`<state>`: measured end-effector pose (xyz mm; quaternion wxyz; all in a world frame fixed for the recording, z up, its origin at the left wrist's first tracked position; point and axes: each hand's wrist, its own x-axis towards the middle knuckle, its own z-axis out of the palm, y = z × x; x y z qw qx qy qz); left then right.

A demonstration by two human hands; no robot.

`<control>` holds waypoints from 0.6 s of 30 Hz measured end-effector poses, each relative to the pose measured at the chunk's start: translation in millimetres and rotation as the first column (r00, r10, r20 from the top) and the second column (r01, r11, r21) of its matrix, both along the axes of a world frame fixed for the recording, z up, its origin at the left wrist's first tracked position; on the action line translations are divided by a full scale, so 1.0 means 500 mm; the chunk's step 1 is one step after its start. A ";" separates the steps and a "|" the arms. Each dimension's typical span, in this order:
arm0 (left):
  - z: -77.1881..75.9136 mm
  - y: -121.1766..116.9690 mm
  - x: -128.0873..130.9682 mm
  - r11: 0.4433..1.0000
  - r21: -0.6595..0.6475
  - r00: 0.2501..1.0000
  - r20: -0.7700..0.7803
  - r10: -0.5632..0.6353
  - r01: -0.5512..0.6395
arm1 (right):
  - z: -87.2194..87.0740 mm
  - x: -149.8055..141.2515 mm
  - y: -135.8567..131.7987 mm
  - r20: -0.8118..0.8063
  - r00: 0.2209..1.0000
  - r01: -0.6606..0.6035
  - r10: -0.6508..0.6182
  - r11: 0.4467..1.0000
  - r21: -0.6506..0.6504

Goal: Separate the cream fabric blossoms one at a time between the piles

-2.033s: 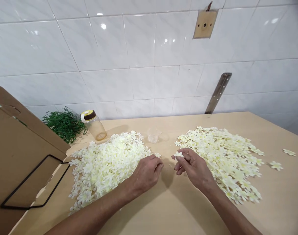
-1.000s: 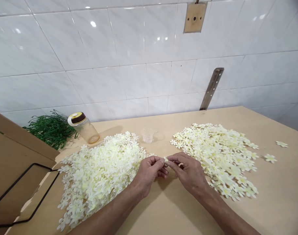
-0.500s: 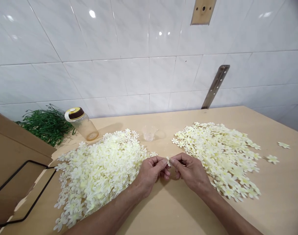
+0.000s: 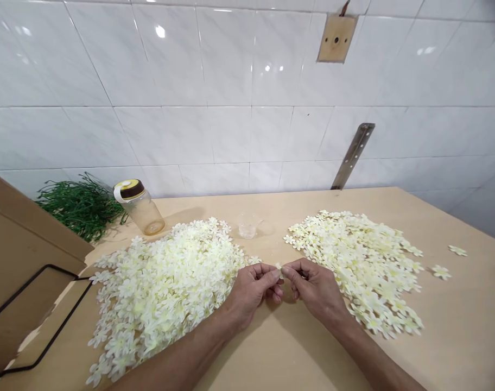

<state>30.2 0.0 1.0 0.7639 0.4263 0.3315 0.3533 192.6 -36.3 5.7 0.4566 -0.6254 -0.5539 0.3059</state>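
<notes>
Between the two heaps, my left hand (image 4: pixel 253 288) and my right hand (image 4: pixel 312 285) meet above the table, thumbs and fingers pinched together. Both grip one small cream-white artificial flower (image 4: pixel 279 268), mostly covered by the fingertips. Left of the hands spreads a large heap of white flowers (image 4: pixel 170 277), partly behind my left forearm. On the right, a flatter pile of yellowish-white flowers (image 4: pixel 369 260) reaches close to my right wrist. A small clear plastic cup (image 4: pixel 247 225) stands just beyond the hands.
A clear bottle with a brown and yellow lid (image 4: pixel 144 212) stands at the back left beside green artificial stems (image 4: pixel 82 206). A cardboard box (image 4: pixel 31 260) and a black wire frame (image 4: pixel 48 358) border the left. Two loose flowers (image 4: pixel 440 272) lie at the right. Behind is a tiled wall.
The view has tilted up slightly, showing more wall. Both hands keep their pinch on the flower, with only small finger movement.
</notes>
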 end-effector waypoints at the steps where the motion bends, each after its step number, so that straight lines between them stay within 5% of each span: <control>1: 0.000 0.000 0.000 1.000 0.004 1.000 -0.006 0.000 0.000 | 0.000 0.000 0.000 0.009 1.000 -0.006 0.006 1.000 0.004; 12: 0.003 0.000 0.001 0.998 -0.062 0.999 0.049 0.013 -0.010 | -0.001 0.004 0.003 -0.119 0.990 -0.077 0.070 0.995 -0.062; 18: 0.014 -0.004 0.001 0.998 -0.058 0.999 0.035 0.024 -0.022 | 0.006 0.000 -0.002 -0.035 0.999 -0.039 0.038 0.999 -0.024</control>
